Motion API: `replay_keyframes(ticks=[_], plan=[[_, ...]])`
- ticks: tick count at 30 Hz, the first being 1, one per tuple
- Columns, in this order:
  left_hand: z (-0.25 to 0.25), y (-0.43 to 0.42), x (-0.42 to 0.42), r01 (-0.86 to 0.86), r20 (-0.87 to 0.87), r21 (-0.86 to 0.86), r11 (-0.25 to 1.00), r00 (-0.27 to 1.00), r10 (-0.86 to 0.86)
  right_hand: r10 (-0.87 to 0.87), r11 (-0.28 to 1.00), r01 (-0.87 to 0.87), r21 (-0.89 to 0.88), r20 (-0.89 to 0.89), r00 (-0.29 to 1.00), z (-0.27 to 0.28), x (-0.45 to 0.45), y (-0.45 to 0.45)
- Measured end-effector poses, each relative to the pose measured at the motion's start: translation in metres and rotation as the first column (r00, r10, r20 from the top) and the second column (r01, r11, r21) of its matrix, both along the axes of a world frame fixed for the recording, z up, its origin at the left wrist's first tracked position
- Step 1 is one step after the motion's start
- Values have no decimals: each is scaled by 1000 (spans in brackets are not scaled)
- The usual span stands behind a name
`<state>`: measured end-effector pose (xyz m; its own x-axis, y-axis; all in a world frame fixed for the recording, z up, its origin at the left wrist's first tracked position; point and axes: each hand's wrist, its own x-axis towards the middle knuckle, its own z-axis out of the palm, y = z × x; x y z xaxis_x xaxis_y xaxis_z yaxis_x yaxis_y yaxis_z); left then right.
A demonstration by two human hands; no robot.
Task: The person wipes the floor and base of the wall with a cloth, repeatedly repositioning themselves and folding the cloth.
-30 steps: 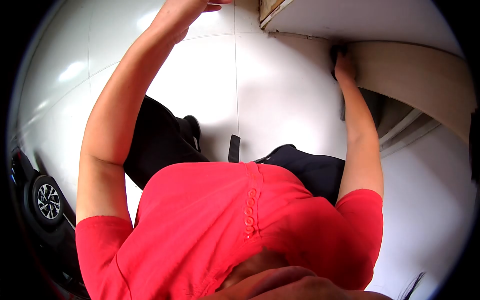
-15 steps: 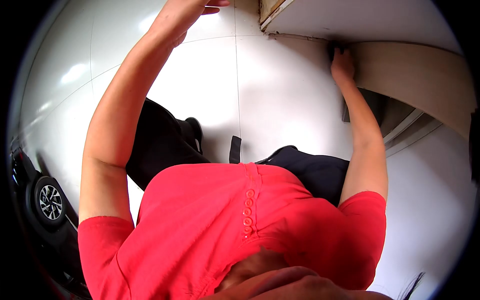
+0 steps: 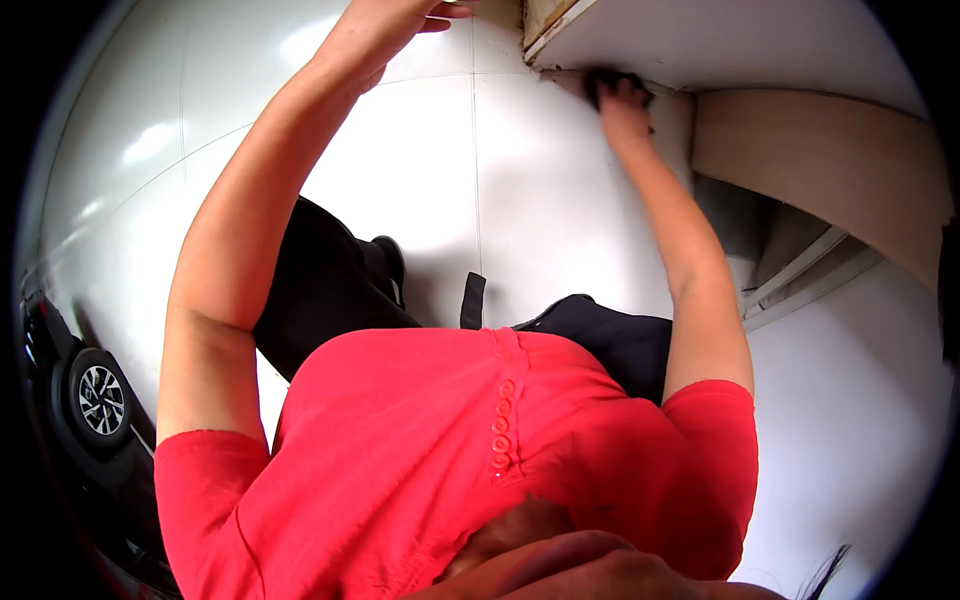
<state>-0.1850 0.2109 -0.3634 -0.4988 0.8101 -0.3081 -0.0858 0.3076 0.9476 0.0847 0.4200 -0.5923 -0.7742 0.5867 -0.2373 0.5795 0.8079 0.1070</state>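
Observation:
At the top edge stretches my left hand [image 3: 385, 25], partly cut off by the frame. Its visible fingers are extended and slightly apart, with nothing seen in them. My right hand [image 3: 624, 110] is low by the floor, its fingers pressed over a bunched dark cloth [image 3: 603, 82], which is blurred. The cloth touches the white tiled floor [image 3: 560, 170] along the foot of a white panel [image 3: 740, 45]. Most of the cloth's underside is hidden by the hand.
A curved beige panel [image 3: 820, 150] with a dark opening under it stands to the right. The white panel's corner [image 3: 535, 45] looks worn and stained. At the far left is a black vehicle-like thing with a spoked wheel [image 3: 100, 400]. My dark-trousered knees [image 3: 610, 340] are bent below me.
My right hand has slid left with the dark cloth, away from the curved panel along the base of the white panel. My left hand has shifted slightly right.

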Motion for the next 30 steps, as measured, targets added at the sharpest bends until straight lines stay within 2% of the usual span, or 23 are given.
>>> replay_keyframes(ticks=[2, 4, 5, 7, 9, 11, 13, 15, 16, 19, 20, 21, 22, 23, 25, 26, 27, 29, 30], plan=[[-1, -2, 1, 4, -5, -11, 1000, 1000, -4, -133, 987, 125, 101, 84, 988, -5, 25, 33], [-2, -1, 0, 5, -16, -5, 1000, 1000, -5, -330, 944, 324, 68, 134, 934, -1, 46, 61], [-2, -1, -2, 6, -13, -5, 1000, 1000, -6, -331, 944, 324, 69, 137, 934, -3, 48, 62], [-1, 0, -2, 15, -36, -10, 1000, 999, -15, -210, 977, 211, -10, -138, 968, 15, 46, 51], [-2, 2, -2, 23, -29, -11, 1000, 999, -24, -121, 993, 117, -32, -157, 980, 31, 15, 14], [-2, 3, -1, 31, -26, -11, 999, 999, -31, -40, 984, -12, -180, -287, 957, 34, -17, -29], [-3, 2, 0, 30, -38, -19, 999, 999, -31, 142, 915, -247, -319, -318, 937, 33, -36, -66], [-5, 0, -3, 20, -34, -23, 1000, 999, -20, 363, 856, -432, -285, -267, 893, 18, -37, -87], [-5, -1, -4, 10, -28, -26, 1000, 1000, -10, 361, 876, -404, -262, -199, 911, 13, -36, -89], [-5, -3, -6, -15, -40, -46, 999, 999, 13, 367, 880, -399, -257, -163, 916, 13, -29, -60], [-6, -2, -8, -16, -39, -46, 999, 999, 14, 331, 886, -378, -270, -204, 921, 2, -21, -44], [-8, -2, -11, -11, -26, -38, 999, 1000, 10, 313, 907, -339, -249, -137, 940, 7, -15, -29], [-9, -3, -12, -5, -13, -29, 1000, 1000, 5, 248, 925, -274, -263, -126, 960, 5, -2, -13], [-9, -3, -12, -4, -13, -29, 1000, 1000, 4, 233, 954, -242, -174, -70, 970, 8, 11, 1], [-8, 2, -10, 14, -18, -39, 999, 1000, -15, 102, 984, -90, -153, 71, 992, 0, 42, 46], [-6, 2, -9, 18, -16, -34, 999, 1000, -19, 27, 995, -12, -103, 145, 989, 5, 52, 62], [-4, 3, -9, 14, -21, -46, 999, 1000, -15, 22, 995, -8, -98, 146, 989, 9, 58, 74], [-3, 2, -6, 10, -27, -54, 998, 1000, -11, -184, 983, 182, 35, 296, 937, 15, 65, 89], [-2, 2, -5, 14, -38, -49, 999, 999, -16, -187, 982, 184, 38, 294, 937, 20, 65, 85]])
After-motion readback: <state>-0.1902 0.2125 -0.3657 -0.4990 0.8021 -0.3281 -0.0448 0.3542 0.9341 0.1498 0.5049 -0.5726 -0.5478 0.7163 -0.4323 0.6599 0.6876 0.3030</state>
